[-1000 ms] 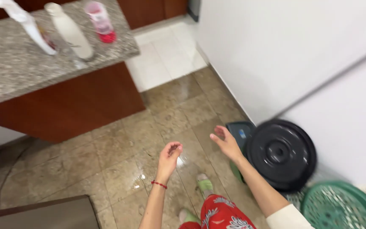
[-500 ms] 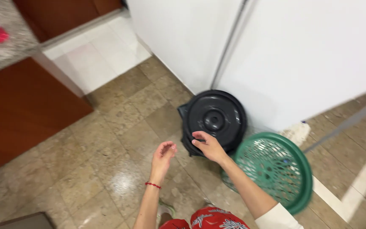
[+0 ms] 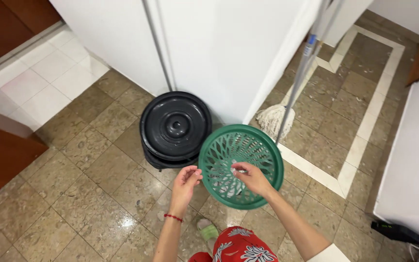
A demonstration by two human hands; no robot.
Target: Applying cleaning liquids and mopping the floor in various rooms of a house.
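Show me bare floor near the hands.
Bare beige tiles lie left of the left hand, beside the round black bin lid. Crowded: right hand over the green slotted plastic basket, string mop behind.

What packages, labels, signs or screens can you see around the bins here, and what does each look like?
Small blue band, maybe a label, on the grey metal mop handle, upper right, leaning on the white wall.
Flat black box-shaped device with tiny green lights, on the floor at the lower right edge.
No packages, signs or screens show near the round green plastic basket lid or round black bin lid.
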